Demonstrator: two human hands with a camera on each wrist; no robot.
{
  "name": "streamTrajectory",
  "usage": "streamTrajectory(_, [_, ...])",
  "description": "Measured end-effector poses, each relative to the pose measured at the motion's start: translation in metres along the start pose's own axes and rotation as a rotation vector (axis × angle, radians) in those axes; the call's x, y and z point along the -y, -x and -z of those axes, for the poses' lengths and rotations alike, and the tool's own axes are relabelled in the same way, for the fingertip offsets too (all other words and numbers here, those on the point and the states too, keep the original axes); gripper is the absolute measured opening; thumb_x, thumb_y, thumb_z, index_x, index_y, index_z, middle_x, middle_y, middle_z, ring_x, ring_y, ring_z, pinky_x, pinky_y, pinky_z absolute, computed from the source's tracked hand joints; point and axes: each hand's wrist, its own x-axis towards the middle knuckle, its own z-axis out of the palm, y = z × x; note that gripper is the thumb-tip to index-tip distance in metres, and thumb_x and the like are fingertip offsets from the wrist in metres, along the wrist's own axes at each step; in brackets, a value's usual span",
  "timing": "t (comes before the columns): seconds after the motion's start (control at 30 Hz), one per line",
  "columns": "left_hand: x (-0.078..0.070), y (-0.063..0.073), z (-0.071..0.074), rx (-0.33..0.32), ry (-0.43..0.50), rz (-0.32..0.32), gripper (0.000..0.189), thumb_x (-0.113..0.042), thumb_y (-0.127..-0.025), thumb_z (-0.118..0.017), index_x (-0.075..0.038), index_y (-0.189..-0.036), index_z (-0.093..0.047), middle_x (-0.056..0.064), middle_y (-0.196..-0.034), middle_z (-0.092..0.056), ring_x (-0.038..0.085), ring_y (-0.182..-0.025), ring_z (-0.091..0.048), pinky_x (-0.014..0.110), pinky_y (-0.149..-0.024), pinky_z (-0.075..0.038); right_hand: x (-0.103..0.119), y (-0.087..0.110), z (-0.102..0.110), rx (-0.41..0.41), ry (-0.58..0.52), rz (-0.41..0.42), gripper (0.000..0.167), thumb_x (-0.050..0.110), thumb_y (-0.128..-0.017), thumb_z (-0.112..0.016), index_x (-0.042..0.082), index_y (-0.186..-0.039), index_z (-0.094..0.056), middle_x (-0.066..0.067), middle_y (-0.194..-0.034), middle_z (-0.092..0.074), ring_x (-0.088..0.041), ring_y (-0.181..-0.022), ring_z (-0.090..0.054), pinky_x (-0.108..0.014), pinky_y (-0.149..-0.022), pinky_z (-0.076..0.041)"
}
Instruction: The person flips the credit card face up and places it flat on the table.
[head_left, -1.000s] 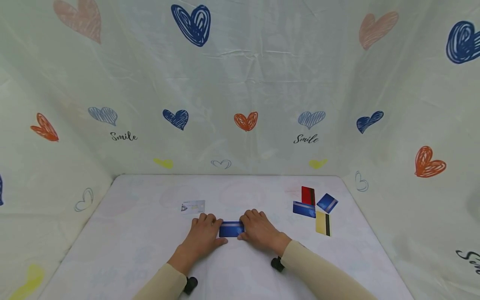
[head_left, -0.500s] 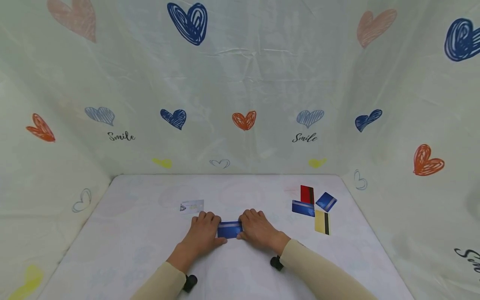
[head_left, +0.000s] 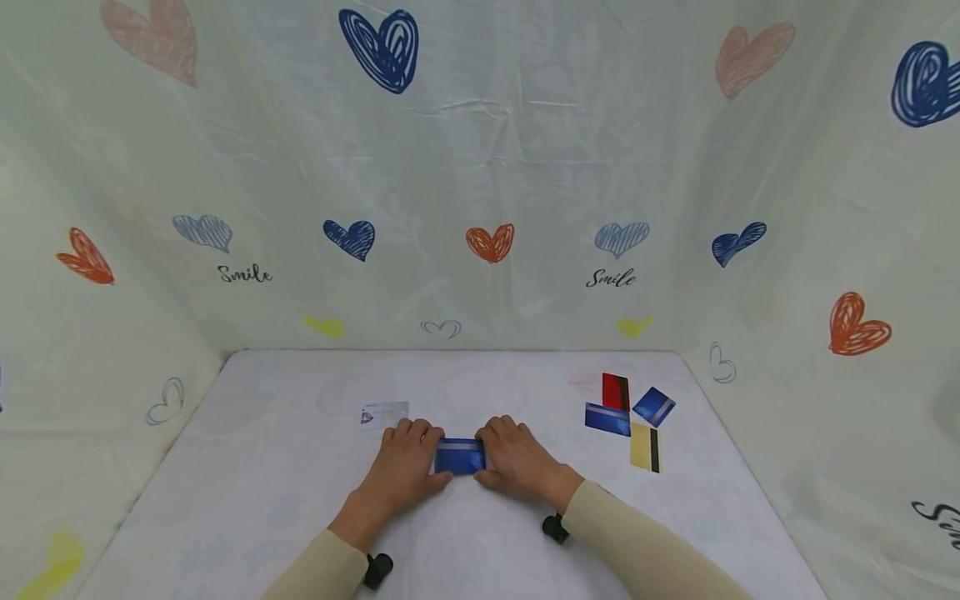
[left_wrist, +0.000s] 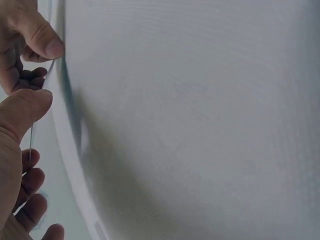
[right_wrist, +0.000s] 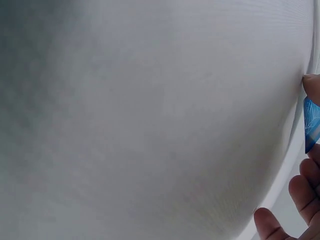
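Note:
A blue card (head_left: 460, 457) with a pale stripe along its upper part is held level between two hands in the head view. The left hand (head_left: 407, 458) pinches its left end, thumb on the near side and fingers at the far side. At the opposite end the right hand (head_left: 517, 457) grips it the same way. In the left wrist view the card (left_wrist: 32, 135) shows edge-on as a thin line between thumb (left_wrist: 37, 102) and fingers. A blue corner of the card (right_wrist: 311, 125) shows beside the fingers in the right wrist view.
A pale, silvery card (head_left: 385, 413) lies just beyond the left hand. To the right lie a red card (head_left: 616, 391), a yellow card (head_left: 642, 447) and two blue cards, one tilted (head_left: 654, 407). A white cloth (head_left: 247, 467) covers the table; a heart-printed curtain (head_left: 487, 167) surrounds it.
Both hands keep their hold on the blue card. They have risen slightly, and the card's face shows a little taller in the head view. The other cards stay put.

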Motion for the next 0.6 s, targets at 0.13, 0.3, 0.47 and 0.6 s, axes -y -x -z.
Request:
streamTrajectory(0.13, [-0.001, 0.000, 0.007, -0.017, -0.007, -0.015, 0.066, -0.050, -0.084, -0.087, -0.010, -0.132, -0.064, 0.008, -0.124, -0.064, 0.030, -0.115, -0.053, 0.051, -0.099, -0.046, 0.000, 0.001, 0.000, -0.026, 0.010, 0.015, 0.058, 0.051, -0.095, -0.074, 0.009, -0.134, -0.062, -0.003, -0.124, -0.062, -0.018, -0.110, -0.054, -0.036, -0.092, -0.051])
streamTrajectory(0.3, [-0.003, 0.000, 0.016, -0.047, -0.017, -0.034, 0.066, -0.049, -0.082, -0.088, -0.011, -0.130, -0.065, 0.008, -0.123, -0.065, 0.029, -0.113, -0.053, 0.051, -0.099, -0.047, 0.002, -0.001, 0.002, -0.061, 0.022, 0.036, 0.059, 0.052, -0.095, -0.074, 0.008, -0.133, -0.062, -0.003, -0.123, -0.063, -0.018, -0.109, -0.055, -0.035, -0.094, -0.052])
streamTrajectory(0.47, [-0.005, -0.002, 0.024, -0.075, -0.008, -0.066, 0.065, -0.048, -0.081, -0.089, -0.010, -0.129, -0.065, 0.007, -0.122, -0.065, 0.029, -0.112, -0.054, 0.049, -0.097, -0.047, 0.004, -0.003, 0.002, -0.060, -0.004, 0.039, 0.058, 0.050, -0.094, -0.075, 0.008, -0.133, -0.062, -0.003, -0.123, -0.063, -0.017, -0.109, -0.055, -0.034, -0.096, -0.053])
streamTrajectory(0.6, [-0.008, -0.004, 0.028, -0.103, 0.028, -0.103, 0.063, -0.045, -0.081, -0.088, -0.010, -0.128, -0.065, 0.007, -0.122, -0.065, 0.028, -0.112, -0.054, 0.049, -0.095, -0.047, 0.006, -0.003, 0.002, -0.075, -0.020, 0.049, 0.059, 0.049, -0.095, -0.076, 0.007, -0.133, -0.063, -0.003, -0.123, -0.063, -0.017, -0.109, -0.055, -0.033, -0.096, -0.053])
